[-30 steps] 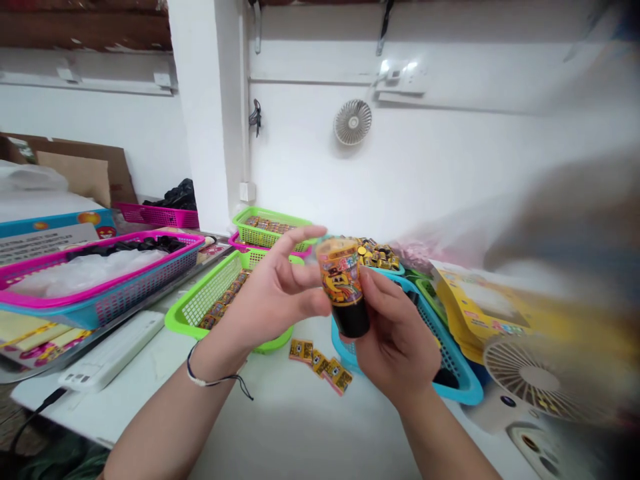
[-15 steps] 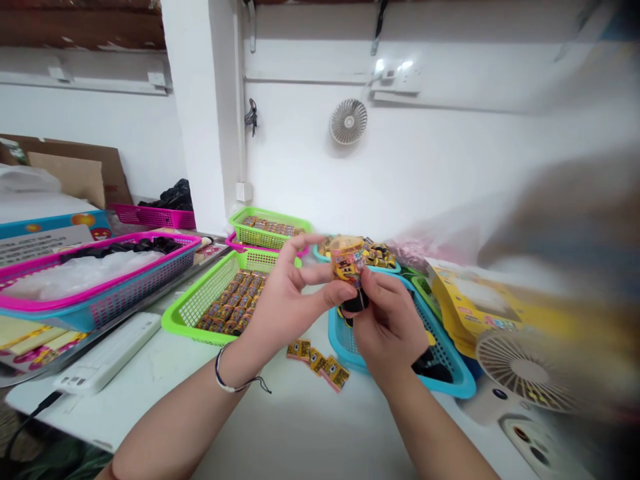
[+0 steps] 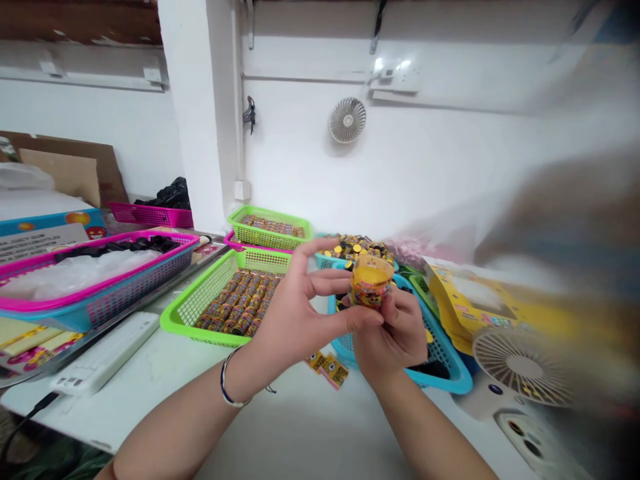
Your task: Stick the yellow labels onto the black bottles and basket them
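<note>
Both my hands hold a small yellow printed tube (image 3: 371, 281) in front of me, its round yellow end turned up toward the camera. My left hand (image 3: 305, 308) pinches it from the left with the thumb and fingers. My right hand (image 3: 391, 333) grips it from below, and its fingers hide the tube's lower part. Under my left wrist lies a green plastic basket (image 3: 210, 300) with rows of small wrapped packs. Below my hands are small loose yellow packets (image 3: 326, 370) on the white table (image 3: 150, 380), partly hidden by my left hand.
A blue mesh basket (image 3: 440, 353) sits under my right hand, and a teal tray (image 3: 325, 261) of gold pieces stands behind it. Further off are a green basket (image 3: 270, 228), a pink-and-blue basket (image 3: 100, 283), a white power strip (image 3: 105, 353), a yellow package (image 3: 465, 300) and a blurred white fan (image 3: 525, 367).
The tube has turned from upright, with its dark end down, to its yellow end facing me. My hands have closed in around it and now cover more of the loose packets.
</note>
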`<action>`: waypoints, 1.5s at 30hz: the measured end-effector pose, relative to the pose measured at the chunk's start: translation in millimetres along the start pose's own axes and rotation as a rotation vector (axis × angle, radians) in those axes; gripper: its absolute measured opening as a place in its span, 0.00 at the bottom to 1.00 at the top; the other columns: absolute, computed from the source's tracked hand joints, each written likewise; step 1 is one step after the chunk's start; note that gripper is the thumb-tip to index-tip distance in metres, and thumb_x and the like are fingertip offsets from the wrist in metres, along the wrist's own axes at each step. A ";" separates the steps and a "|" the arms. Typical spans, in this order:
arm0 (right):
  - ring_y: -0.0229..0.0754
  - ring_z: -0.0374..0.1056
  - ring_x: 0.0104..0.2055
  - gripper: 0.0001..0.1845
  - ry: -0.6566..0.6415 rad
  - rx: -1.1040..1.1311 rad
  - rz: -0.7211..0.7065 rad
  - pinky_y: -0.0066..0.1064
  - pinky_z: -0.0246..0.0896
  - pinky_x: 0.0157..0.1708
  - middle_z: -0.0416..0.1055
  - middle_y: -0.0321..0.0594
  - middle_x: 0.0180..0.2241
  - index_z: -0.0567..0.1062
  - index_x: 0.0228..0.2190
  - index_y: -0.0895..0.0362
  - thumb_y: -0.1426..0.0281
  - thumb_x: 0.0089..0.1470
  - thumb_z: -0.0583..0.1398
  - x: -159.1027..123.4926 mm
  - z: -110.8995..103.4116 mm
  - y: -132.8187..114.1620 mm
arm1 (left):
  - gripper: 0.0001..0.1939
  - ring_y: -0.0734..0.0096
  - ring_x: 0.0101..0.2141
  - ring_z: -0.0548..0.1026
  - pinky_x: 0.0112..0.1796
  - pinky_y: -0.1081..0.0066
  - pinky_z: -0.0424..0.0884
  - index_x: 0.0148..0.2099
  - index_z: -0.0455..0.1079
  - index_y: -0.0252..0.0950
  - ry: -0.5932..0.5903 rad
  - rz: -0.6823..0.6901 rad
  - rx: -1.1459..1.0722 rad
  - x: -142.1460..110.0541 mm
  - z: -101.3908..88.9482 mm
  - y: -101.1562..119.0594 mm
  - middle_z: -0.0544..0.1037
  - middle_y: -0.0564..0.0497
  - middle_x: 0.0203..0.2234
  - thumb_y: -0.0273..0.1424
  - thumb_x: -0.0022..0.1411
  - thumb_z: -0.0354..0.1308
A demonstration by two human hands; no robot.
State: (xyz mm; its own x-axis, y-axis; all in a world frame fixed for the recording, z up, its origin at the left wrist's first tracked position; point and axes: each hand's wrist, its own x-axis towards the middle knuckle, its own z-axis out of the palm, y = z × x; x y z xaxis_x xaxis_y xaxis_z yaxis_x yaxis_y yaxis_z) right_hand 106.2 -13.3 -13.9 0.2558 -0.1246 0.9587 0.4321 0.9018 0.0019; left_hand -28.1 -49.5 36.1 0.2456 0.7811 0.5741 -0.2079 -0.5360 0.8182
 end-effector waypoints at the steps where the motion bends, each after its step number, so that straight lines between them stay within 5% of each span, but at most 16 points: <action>1: 0.42 0.75 0.32 0.19 0.014 0.011 0.002 0.39 0.76 0.28 0.75 0.37 0.37 0.77 0.45 0.42 0.76 0.56 0.62 -0.9 0.7 1.2 | 0.39 0.55 0.53 0.76 0.58 0.51 0.67 0.60 0.55 0.45 0.002 0.009 0.006 0.5 -0.1 -1.3 0.82 0.52 0.34 0.30 0.51 0.72; 19: 0.41 0.73 0.32 0.22 0.061 0.063 0.037 0.37 0.73 0.28 0.72 0.34 0.32 0.78 0.41 0.46 0.84 0.52 0.62 -2.9 5.8 12.5 | 0.42 0.54 0.54 0.74 0.55 0.53 0.68 0.61 0.55 0.44 0.007 -0.045 0.067 12.4 -3.7 -11.5 0.82 0.48 0.38 0.33 0.48 0.73; 23: 0.38 0.72 0.30 0.15 -0.137 0.082 -0.011 0.33 0.72 0.28 0.73 0.33 0.31 0.76 0.36 0.49 0.82 0.53 0.62 14.6 6.0 5.4 | 0.45 0.55 0.52 0.74 0.50 0.59 0.71 0.64 0.54 0.43 -0.139 -0.050 -0.055 17.4 -17.7 -7.8 0.77 0.42 0.50 0.41 0.49 0.72; 26: 0.41 0.74 0.37 0.15 -0.366 0.082 -0.014 0.35 0.73 0.36 0.74 0.37 0.35 0.74 0.38 0.50 0.80 0.53 0.63 23.0 7.5 -0.3 | 0.33 0.56 0.53 0.73 0.49 0.64 0.71 0.60 0.64 0.39 -0.241 -0.078 -0.221 20.9 -19.5 -9.6 0.72 0.40 0.57 0.48 0.57 0.64; 29: 0.47 0.71 0.49 0.20 -0.490 -0.028 -0.037 0.43 0.70 0.48 0.72 0.43 0.44 0.69 0.46 0.51 0.73 0.52 0.65 25.9 6.8 -3.8 | 0.20 0.59 0.52 0.73 0.50 0.65 0.70 0.49 0.73 0.36 -0.221 -0.149 -0.295 22.2 -16.7 -12.5 0.77 0.43 0.50 0.45 0.65 0.57; 33: 0.52 0.63 0.55 0.35 -0.508 -0.250 -0.102 0.46 0.64 0.52 0.65 0.47 0.52 0.63 0.56 0.51 0.62 0.49 0.68 36.0 -3.2 -8.9 | 0.18 0.60 0.49 0.75 0.49 0.62 0.72 0.49 0.73 0.38 -0.337 -0.223 -0.343 21.2 -21.6 -10.1 0.78 0.46 0.45 0.42 0.61 0.63; 38: 0.49 0.66 0.49 0.23 -0.794 -0.247 -0.178 0.45 0.58 0.51 0.74 0.38 0.45 0.68 0.47 0.46 0.70 0.50 0.65 55.2 -19.0 -15.8 | 0.11 0.68 0.34 0.76 0.39 0.67 0.74 0.35 0.75 0.36 -0.552 -0.233 -0.081 21.1 -29.3 -3.6 0.78 0.51 0.30 0.40 0.58 0.65; 45: 0.51 0.66 0.52 0.25 -0.746 -0.081 -0.096 0.48 0.65 0.50 0.76 0.38 0.40 0.69 0.46 0.48 0.75 0.44 0.63 48.6 -14.3 -3.5 | 0.12 0.69 0.32 0.75 0.35 0.68 0.75 0.33 0.72 0.37 -0.533 -0.248 -0.025 21.9 -22.0 -4.3 0.76 0.52 0.27 0.41 0.59 0.63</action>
State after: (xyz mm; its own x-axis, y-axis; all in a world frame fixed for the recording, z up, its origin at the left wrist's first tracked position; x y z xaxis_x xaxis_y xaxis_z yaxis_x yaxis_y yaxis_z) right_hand 129.5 -28.4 28.6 -0.4271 0.1379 0.8936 0.4921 0.8646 0.1018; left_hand -42.7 -23.1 44.5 0.7306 0.6097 0.3074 -0.1043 -0.3452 0.9327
